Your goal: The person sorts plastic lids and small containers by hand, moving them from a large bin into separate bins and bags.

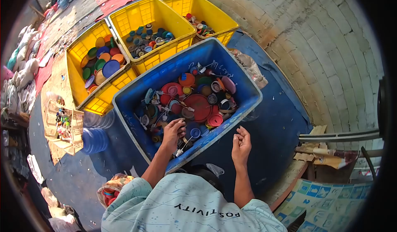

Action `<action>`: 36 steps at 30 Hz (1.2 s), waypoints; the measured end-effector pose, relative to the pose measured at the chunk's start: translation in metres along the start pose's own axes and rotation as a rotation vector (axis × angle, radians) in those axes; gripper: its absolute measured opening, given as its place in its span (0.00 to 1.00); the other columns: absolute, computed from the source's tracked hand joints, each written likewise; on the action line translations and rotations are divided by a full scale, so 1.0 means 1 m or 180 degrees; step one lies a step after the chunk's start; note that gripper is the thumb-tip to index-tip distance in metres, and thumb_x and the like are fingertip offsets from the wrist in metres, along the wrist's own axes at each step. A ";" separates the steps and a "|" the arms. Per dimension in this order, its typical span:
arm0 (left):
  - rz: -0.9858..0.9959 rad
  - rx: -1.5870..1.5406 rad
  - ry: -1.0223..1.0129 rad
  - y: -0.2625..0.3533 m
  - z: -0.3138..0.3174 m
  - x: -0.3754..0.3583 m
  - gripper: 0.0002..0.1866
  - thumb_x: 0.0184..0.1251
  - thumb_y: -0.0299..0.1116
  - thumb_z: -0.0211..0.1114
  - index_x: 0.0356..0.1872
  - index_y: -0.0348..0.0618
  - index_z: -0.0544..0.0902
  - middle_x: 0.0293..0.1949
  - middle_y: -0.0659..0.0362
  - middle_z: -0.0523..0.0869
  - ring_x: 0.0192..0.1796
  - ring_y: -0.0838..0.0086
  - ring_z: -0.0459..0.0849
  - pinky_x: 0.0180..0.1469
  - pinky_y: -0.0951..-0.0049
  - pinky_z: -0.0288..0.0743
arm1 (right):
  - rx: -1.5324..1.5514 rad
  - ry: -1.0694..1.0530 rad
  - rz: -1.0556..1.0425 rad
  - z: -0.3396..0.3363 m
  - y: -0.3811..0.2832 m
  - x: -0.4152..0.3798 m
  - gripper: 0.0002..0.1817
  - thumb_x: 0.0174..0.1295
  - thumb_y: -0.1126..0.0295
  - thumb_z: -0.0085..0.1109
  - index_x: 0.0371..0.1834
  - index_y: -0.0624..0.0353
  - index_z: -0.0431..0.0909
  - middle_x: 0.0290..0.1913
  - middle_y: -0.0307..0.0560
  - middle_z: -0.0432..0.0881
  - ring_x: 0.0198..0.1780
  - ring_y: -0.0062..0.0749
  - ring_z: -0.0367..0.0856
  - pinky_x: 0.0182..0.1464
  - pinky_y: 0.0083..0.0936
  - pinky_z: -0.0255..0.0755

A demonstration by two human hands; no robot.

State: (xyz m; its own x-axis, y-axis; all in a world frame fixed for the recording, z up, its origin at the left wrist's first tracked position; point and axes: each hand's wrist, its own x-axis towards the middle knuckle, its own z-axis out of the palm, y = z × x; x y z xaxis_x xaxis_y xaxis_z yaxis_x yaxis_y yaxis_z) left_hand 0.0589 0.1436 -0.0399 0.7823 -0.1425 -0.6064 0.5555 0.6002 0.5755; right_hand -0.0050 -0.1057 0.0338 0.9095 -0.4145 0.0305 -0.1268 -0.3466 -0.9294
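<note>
A large blue crate [237, 116] stands in front of me, with a mixed heap of plastic caps and lids inside. My left hand [173, 133] is over its near side, fingers curled closed; whether something small is in them I cannot make out. Below those fingers lies a white plastic piece with a thin stem [180, 151]. Outside the crate's near right edge, my right hand [241, 146] is raised with loosely bent fingers and nothing visible in it. A large red lid [199, 108] and an orange lid [186, 80] show in the heap.
Behind the blue crate stand a left yellow crate [75, 81] of coloured lids, a middle yellow crate [136, 15] of smaller caps and a right yellow crate [219, 19]. A beige basket [76, 126] and blue bottle [94, 141] are left. A block wall [314, 46] rises right.
</note>
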 end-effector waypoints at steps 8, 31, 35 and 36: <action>0.0536 -0.0477 0.0880 0.016 -0.022 -0.011 0.12 0.68 0.36 0.62 0.49 0.44 0.78 0.39 0.64 0.83 0.36 0.81 0.80 0.39 0.78 0.74 | -0.0879 -0.1957 -0.0528 0.085 0.013 0.149 0.17 0.60 0.73 0.56 0.52 0.64 0.75 0.45 0.55 0.82 0.46 0.40 0.83 0.47 0.31 0.77; 0.1494 -0.2249 0.2891 -0.081 0.124 -0.020 0.09 0.68 0.35 0.61 0.46 0.49 0.79 0.42 0.62 0.82 0.42 0.73 0.79 0.44 0.68 0.74 | -0.3595 -0.3759 -0.1310 0.233 0.150 0.287 0.28 0.50 0.62 0.62 0.55 0.61 0.72 0.53 0.60 0.79 0.52 0.54 0.80 0.52 0.45 0.74; 0.1458 -0.2211 0.2873 -0.081 0.132 -0.016 0.09 0.68 0.35 0.61 0.46 0.48 0.79 0.42 0.62 0.82 0.42 0.73 0.80 0.44 0.68 0.74 | -0.3131 -0.3939 -0.0984 0.228 0.136 0.292 0.29 0.47 0.65 0.68 0.54 0.64 0.72 0.52 0.61 0.79 0.52 0.53 0.81 0.52 0.41 0.75; 0.1464 -0.2193 0.2847 -0.082 0.130 -0.013 0.09 0.68 0.35 0.61 0.46 0.48 0.79 0.42 0.62 0.82 0.40 0.74 0.80 0.43 0.69 0.74 | -0.2825 -0.4048 -0.0980 0.224 0.138 0.296 0.29 0.47 0.65 0.69 0.53 0.64 0.73 0.51 0.60 0.80 0.51 0.52 0.81 0.52 0.39 0.75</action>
State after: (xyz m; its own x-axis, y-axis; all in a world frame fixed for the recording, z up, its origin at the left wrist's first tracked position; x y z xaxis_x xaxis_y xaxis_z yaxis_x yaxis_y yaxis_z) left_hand 0.0400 -0.0065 -0.0081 0.2454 0.6226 -0.7431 -0.2009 0.7825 0.5893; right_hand 0.3357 -0.0874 -0.1680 0.6093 0.5513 -0.5699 0.3508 -0.8320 -0.4298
